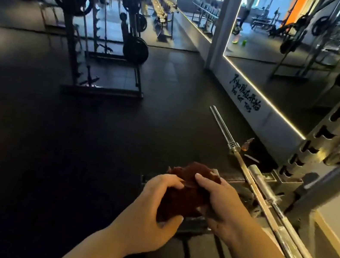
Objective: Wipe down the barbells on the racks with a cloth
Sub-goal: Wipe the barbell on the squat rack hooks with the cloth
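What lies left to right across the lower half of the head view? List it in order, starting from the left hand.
left hand → brown cloth → right hand → barbell → rack upright

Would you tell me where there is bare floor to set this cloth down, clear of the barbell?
Widest bare patch: the dark floor left of your left hand, up to the base of the far rack. A narrower one lies between that base and the tip of the barbell. The right is crowded: barbell, near rack upright and mirror wall stand close together.
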A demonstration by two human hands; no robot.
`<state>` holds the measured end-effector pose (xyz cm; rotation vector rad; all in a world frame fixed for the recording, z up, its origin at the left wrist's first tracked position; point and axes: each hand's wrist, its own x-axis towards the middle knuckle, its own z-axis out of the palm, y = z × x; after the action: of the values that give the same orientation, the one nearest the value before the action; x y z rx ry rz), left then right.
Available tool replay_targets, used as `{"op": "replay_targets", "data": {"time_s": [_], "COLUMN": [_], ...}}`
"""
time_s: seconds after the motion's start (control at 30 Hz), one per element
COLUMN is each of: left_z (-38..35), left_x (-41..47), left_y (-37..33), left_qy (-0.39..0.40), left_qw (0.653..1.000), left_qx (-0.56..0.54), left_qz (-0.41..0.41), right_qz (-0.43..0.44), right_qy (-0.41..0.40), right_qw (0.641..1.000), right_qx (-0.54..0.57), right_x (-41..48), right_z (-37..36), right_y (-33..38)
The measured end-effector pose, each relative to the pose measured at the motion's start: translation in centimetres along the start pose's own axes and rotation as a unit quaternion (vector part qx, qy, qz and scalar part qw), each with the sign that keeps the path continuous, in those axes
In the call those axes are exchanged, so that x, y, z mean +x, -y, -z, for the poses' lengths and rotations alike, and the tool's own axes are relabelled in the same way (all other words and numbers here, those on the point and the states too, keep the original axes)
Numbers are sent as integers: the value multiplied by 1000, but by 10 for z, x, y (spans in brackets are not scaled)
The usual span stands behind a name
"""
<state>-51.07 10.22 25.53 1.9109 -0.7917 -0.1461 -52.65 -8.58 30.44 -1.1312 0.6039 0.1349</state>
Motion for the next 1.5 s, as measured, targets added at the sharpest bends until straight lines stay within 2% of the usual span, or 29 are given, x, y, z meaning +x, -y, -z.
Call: {"op": "replay_targets", "data": {"time_s": [0.1,0.17,0.3,0.4,0.43,0.5,0.57,0.63,0.7,0.8,0.87,0.97,1.07,1.1,1.13,1.2,1.27,1.33,1.5], "left_z": [1,5,5,2,3,6,10,14,19,23,22,20,15,14,12,9,5,0,-18], "left_x": [4,12,14,9,8,4,2,2,2,1,0,-3,-1,1,2,10,20,29,50], "left_y": [0,-2,-2,4,6,14,21,36,54,80,97,118,135,139,145,153,163,173,182], "left_qy": [-107,-119,-186,-228,-226,-190,-192,-232,-259,-259,-236,-154,-86,-81,-87,-122,-143,-129,-55], "left_qw": [985,960,895,822,815,840,854,835,800,756,739,753,762,758,749,718,716,744,808], "left_qx": [-55,-105,-198,-351,-373,-332,-267,-253,-275,-323,-371,-382,-379,-376,-383,-421,-399,-342,-404], "left_qz": [127,229,353,385,383,385,403,431,466,507,510,513,518,527,533,540,554,560,425], "right_qz": [16,27,51,40,28,0,-14,-18,-36,-125,-187,-210,-116,-84,-60,-46,-52,-38,-139], "right_qy": [56,93,128,149,174,226,260,264,251,254,269,296,313,319,327,344,363,373,422], "right_qw": [995,986,956,957,955,940,917,895,884,873,855,796,676,636,611,601,593,567,625], "right_qx": [-79,-133,-261,-244,-237,-255,-302,-358,-392,-396,-403,-485,-657,-698,-719,-720,-717,-734,-642], "right_x": [13,21,40,56,60,65,72,87,104,133,150,176,196,201,207,220,232,245,274], "right_z": [-10,-16,-28,-36,-38,-47,-55,-63,-69,-70,-67,-63,-68,-71,-73,-74,-73,-72,-71], "right_y": [6,12,19,16,14,14,15,15,10,-5,-14,-24,-23,-22,-19,-12,-8,-5,5]}}
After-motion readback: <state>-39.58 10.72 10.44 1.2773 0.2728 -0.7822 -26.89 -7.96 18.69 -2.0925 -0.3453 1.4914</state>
